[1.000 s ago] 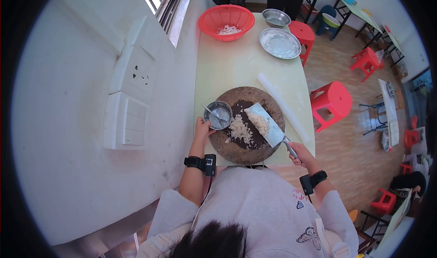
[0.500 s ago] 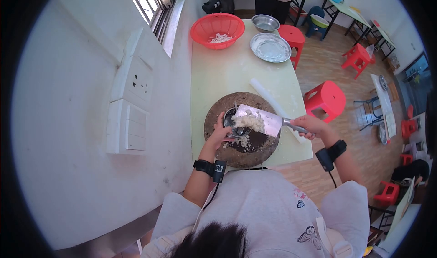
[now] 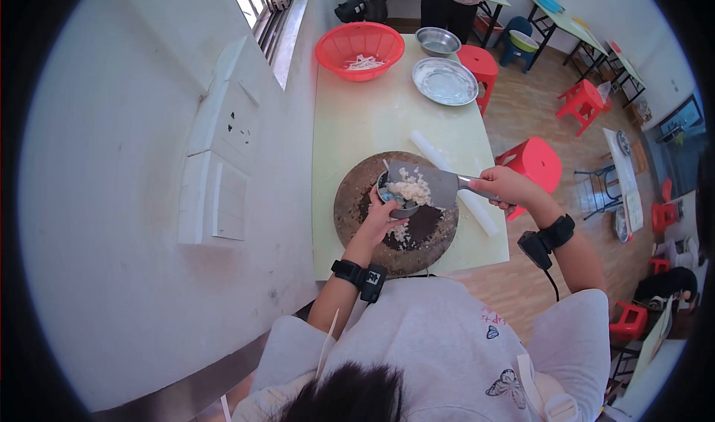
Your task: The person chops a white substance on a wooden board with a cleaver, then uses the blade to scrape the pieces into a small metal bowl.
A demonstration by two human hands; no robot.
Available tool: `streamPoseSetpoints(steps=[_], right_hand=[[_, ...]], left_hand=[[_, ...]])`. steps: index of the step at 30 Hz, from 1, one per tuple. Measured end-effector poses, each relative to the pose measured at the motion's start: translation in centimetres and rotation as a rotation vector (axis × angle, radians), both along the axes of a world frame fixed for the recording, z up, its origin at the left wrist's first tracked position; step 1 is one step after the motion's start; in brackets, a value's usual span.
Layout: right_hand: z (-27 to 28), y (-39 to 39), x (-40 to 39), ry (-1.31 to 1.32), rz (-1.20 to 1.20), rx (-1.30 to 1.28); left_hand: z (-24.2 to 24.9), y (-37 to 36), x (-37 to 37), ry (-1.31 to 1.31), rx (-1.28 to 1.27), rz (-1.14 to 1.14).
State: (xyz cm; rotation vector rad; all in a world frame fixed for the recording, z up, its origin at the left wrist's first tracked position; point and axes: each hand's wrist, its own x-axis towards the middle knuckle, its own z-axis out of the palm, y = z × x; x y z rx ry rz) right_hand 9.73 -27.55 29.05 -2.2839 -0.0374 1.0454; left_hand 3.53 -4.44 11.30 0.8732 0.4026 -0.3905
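My left hand point(image 3: 380, 217) is closed around the side of a small metal bowl point(image 3: 404, 212), tilted toward the blade. My right hand point(image 3: 509, 186) grips the handle of a cleaver point(image 3: 445, 190). Chopped white food point(image 3: 411, 188), perhaps garlic, lies on the broad blade, whose far end is over the bowl's rim. Below both is a round, dark wooden chopping board point(image 3: 357, 237). More white bits point(image 3: 402, 233) are scattered on the board beside my left fingers. The bowl's inside is partly hidden by blade and food.
A white rod point(image 3: 477, 212) lies right of the board on the pale table point(image 3: 357, 124). Farther back are a red basket point(image 3: 339, 53) with white strips, a metal plate point(image 3: 445, 81) and a metal bowl point(image 3: 438, 42). Red stools point(image 3: 538, 161) stand to the right. A person point(image 3: 449, 8) stands beyond.
The cleaver blade has tipped, and the chopped food has shifted toward the bowl. My left hand and the bowl have moved slightly right, with the bowl tilting more toward the blade.
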Motion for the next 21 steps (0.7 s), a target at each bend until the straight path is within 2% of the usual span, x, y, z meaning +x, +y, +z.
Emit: streamPoseSetpoints(steps=[4, 14, 16, 21], right_hand=[[1.2, 0.7, -0.6, -0.187, 0.103, -0.083], [1.1, 1.5, -3.6, -0.431, 0.081, -0.104], [-0.4, 1.0, -4.1, -0.737, 0.223, -0.121], [-0.9, 1.3, -5.1, -0.741, 0.237, -0.187]], left_hand=[[-0.5, -0.3, 0.0, -0.008, -0.002, 0.010], [0.1, -0.7, 0.6, -0.040, -0.149, 0.058], [0.3, -0.7, 0.9, -0.035, -0.152, 0.064], [0.5, -0.5, 1.1, -0.014, -0.170, 0.074]])
